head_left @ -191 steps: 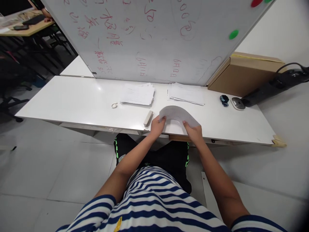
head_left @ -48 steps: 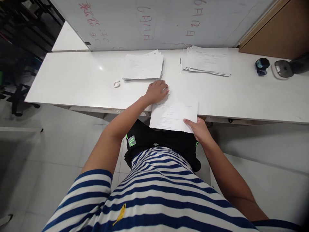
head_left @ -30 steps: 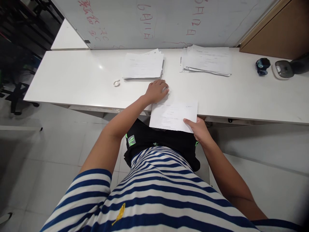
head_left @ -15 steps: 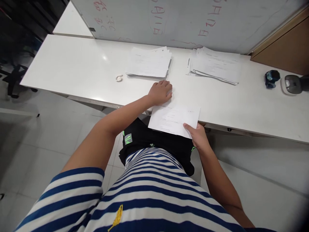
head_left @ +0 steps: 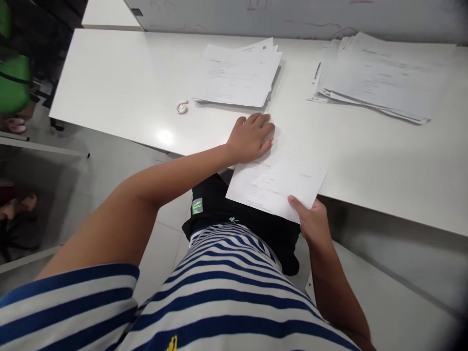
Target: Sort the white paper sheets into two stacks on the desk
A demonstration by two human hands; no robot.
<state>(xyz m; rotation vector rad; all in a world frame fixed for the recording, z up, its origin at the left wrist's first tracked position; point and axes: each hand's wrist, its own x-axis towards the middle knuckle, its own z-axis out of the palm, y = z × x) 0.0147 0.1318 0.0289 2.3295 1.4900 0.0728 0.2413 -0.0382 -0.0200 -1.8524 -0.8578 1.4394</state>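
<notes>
A printed sheet of paper (head_left: 270, 183) lies partly on the white desk, its near edge sticking out over the front edge above my lap. My right hand (head_left: 312, 214) pinches its near right corner, thumb on top and fingers underneath. Palm down with fingers slightly spread, my left hand (head_left: 252, 138) rests at the sheet's far left part. Just beyond the left hand sits a stack of printed papers (head_left: 237, 75). Farther right is a second, unevenly layered paper stack (head_left: 387, 78).
The white desk (head_left: 120, 87) runs across the view. A small white curled object (head_left: 182, 107) lies left of the nearer stack. Behind stands a whiteboard partition (head_left: 219, 17) with red marks. At far left are a green chair (head_left: 14, 83) and part of another person's feet (head_left: 18, 207).
The view has shifted closer and lower, so the stacks look larger. My left hand's fingers have spread somewhat more, and my right hand still holds the sheet's corner.
</notes>
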